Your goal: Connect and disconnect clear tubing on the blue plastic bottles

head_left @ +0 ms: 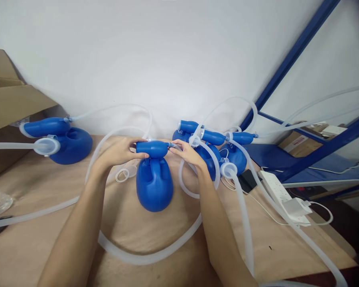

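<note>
We observe two bare hands at work over a brown-covered table (275,261), beside a pale wall (167,59). The left hand (121,152) grips the left part of a short blue cylinder (152,149), its thumb along the near side and its fingers behind. The right hand (187,152) has a narrow pinch, thumb and fingertips on the small fitting (170,146) at the cylinder's right end. The cylinder lies level across the top of a blue jug (154,191), which stands on the table between the two forearms; we cannot tell whether the two are joined.

A thick white hose (148,259) curves across the table on the near side of this jug. To the jug's left, near the left wrist, we record white rings (121,175) lying on the table.

Further left, a second blue jug (77,147) with its own cylinder stands beside an open cardboard box (2,107). To the right of the right hand, we find a group of similar blue jugs (236,157) standing close together, with pale hoses looping above and around them. Near that group lie a dark phone (249,181) and a white power strip (275,190) with a charger (296,207) on it. A blue metal rack (299,44) stands at the far right.
</note>
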Demonstrator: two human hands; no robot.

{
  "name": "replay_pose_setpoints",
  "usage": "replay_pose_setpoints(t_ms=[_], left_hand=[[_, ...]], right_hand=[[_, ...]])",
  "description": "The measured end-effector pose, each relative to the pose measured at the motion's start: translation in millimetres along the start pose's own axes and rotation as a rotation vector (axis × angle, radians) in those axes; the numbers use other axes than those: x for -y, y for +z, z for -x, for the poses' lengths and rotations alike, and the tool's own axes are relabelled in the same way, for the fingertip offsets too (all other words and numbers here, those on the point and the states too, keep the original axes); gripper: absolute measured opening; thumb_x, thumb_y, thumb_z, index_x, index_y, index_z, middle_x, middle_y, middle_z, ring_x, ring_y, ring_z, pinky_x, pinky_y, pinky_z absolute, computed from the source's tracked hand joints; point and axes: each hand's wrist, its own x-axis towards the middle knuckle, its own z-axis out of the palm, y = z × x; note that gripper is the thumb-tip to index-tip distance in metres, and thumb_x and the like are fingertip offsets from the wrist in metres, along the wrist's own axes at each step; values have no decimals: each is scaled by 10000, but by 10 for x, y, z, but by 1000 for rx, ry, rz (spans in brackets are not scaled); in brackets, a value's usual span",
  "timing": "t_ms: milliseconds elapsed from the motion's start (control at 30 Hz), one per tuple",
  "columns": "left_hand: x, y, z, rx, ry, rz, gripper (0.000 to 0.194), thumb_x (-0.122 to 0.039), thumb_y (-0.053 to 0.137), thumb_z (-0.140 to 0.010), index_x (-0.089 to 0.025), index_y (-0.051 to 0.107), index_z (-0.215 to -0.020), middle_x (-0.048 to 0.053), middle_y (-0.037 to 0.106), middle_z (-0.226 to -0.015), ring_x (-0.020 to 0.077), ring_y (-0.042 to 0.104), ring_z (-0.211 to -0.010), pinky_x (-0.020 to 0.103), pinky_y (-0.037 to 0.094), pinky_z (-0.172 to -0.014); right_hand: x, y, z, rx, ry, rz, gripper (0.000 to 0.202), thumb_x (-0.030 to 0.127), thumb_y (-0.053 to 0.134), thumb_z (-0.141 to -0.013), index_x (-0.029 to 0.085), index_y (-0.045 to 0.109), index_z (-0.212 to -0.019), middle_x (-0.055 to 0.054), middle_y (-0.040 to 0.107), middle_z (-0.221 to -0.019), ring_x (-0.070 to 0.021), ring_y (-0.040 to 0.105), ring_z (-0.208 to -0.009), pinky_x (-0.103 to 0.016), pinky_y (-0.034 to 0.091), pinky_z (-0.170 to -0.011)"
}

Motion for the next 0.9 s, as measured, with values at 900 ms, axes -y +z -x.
replay_pose_setpoints(t_ms=[900], left_hand=[[-13,-27,11,24,25,-16,621,-681,755,-762,-253,802,-1210,42,808,-1147,287,747,-971,341,611,-867]], right_hand=[[-219,185,-66,-139,-146,168,356,236,497,-993,232,641,-1319,-77,709,-1125,-188,651,-844,-393,549,-942]])
